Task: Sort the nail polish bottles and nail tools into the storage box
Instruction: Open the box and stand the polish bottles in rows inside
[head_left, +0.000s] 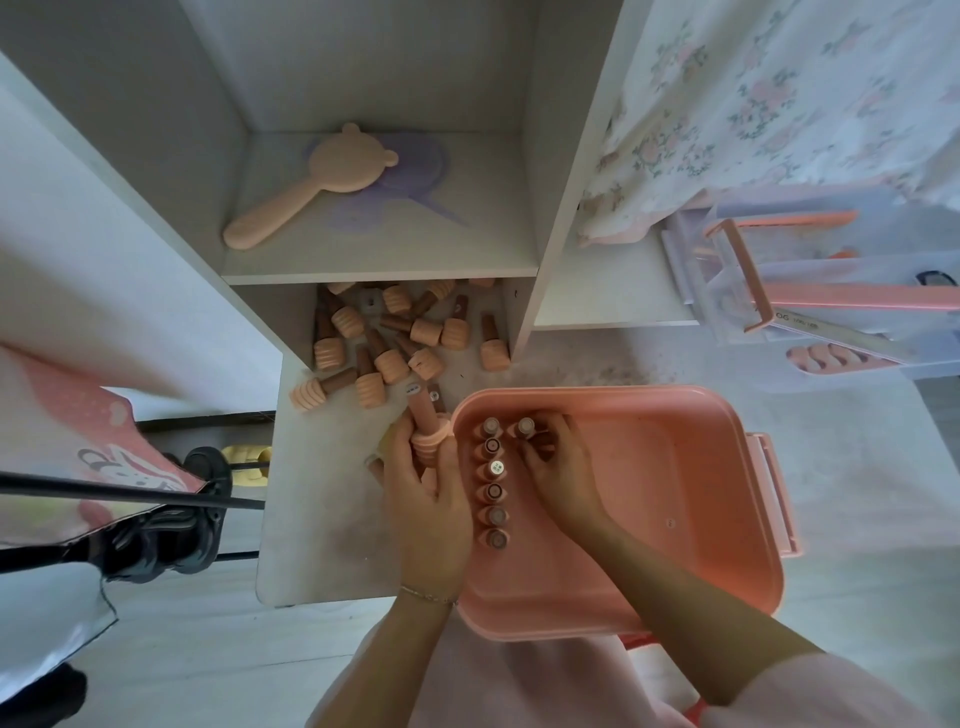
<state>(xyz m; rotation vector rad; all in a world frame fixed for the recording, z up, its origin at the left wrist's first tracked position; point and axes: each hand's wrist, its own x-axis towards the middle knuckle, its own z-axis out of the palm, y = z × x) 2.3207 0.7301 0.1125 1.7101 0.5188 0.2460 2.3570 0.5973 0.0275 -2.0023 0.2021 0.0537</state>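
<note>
A pink storage box (675, 467) stands open on the white table in front of me. Along its left wall stands a row of several brown nail polish bottles (492, 488), bases up. My right hand (558, 467) reaches into the box and grips a bottle (525, 427) at the far end, beside that row. My left hand (431, 493) rests just outside the box's left wall and holds two bottles (422, 410) with peach ribbed caps. A loose pile of several more bottles (395, 338) lies on the table under the shelf.
A peach bear-shaped hand mirror (306, 179) and a purple item lie on the shelf above the pile. A clear organiser with pink trim (810, 280), a nail file and a pink toe separator (836, 358) sit at the right. A floral cloth hangs at top right.
</note>
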